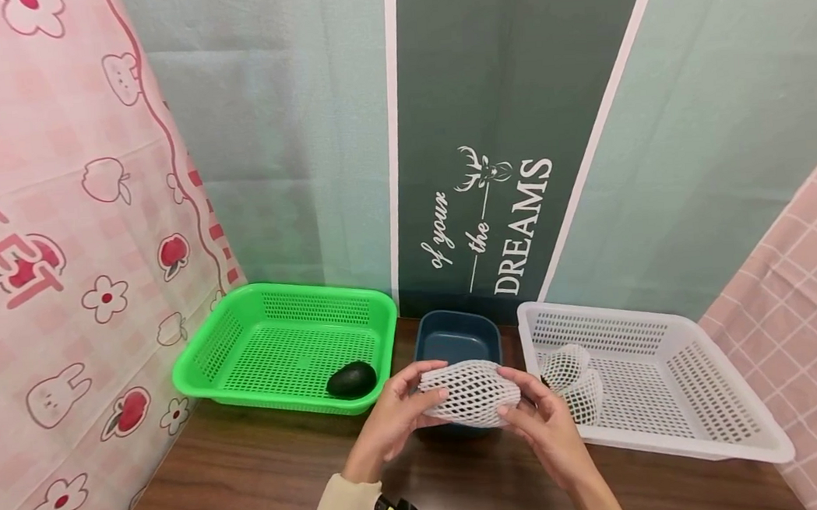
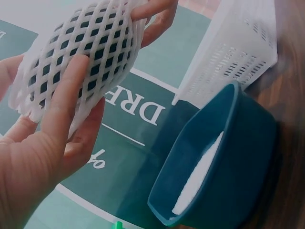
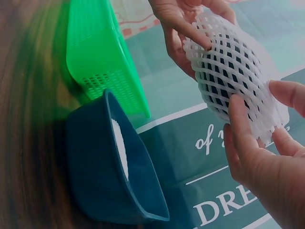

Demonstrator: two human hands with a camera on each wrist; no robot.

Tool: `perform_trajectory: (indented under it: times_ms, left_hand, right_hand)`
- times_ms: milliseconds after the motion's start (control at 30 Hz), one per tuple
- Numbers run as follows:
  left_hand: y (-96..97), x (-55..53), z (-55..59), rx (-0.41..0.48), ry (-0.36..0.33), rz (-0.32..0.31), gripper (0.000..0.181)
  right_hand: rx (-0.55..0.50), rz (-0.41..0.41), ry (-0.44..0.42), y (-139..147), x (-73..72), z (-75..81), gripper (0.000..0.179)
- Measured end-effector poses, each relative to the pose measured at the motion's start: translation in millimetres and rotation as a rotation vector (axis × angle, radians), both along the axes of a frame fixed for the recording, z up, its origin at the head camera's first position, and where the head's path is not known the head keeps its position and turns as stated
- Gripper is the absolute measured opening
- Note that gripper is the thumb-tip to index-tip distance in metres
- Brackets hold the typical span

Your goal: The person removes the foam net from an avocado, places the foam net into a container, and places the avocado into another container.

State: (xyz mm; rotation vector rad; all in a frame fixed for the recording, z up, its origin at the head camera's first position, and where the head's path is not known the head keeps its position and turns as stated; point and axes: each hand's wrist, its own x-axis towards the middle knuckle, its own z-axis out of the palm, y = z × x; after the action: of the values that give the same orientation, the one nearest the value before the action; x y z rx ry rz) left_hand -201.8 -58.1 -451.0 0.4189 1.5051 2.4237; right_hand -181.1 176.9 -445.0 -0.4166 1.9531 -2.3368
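Observation:
Both hands hold a dark avocado in a white foam net [image 1: 469, 394] above a small blue bin. My left hand [image 1: 393, 412] grips the net's left end between thumb and fingers. At the opposite end, my right hand [image 1: 545, 426] pinches the net. Through the mesh, the avocado's dark skin shows in both wrist views. Another avocado [image 1: 351, 380], bare and nearly black, lies at the front right of the green basket [image 1: 277, 399]. Inside the blue bin [image 2: 228, 191] is something white [image 2: 198, 176], only partly visible.
On the right stands a white basket [image 1: 673, 442] with two netted fruits, one behind [image 1: 563, 366] and one in front [image 1: 586, 398], at its left side. All containers sit on a brown wooden table [image 1: 253, 475]. Printed cloths hang behind and at both sides.

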Motion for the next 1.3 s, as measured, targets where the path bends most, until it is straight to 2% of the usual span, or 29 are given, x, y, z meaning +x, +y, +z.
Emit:
perform_trajectory:
  times_ms: [467,700,933,1033,1300]
  left_hand:
    - [-2.2,14.7,-19.7,-0.018,-0.015,-0.004,0.046]
    - [-7.0,24.2,-31.9,-0.018,-0.04,-0.037,0.047]
    - [-9.7,31.1,-47.6,0.011,-0.049,-0.065,0.047]
    - [-11.0,34.1,-50.5,0.013,-0.061,-0.062,0.046]
    - [-14.1,39.6,-56.1,0.001,-0.094,-0.066,0.048]
  right_hand:
    - [0.055,-0.02,-0.03,0.5,13.8,-13.0,0.056]
    - [0.047,-0.022,-0.087,-2.5,23.3,-25.8,0.055]
    - [-0.019,0.061,-0.071,-0.1,29.2,-38.9,0.055]
    - [-0.036,0.075,-0.102,-0.8,31.0,-42.7,0.056]
    - [0.005,0.019,-0.185,-6.7,36.1,-52.5,0.058]
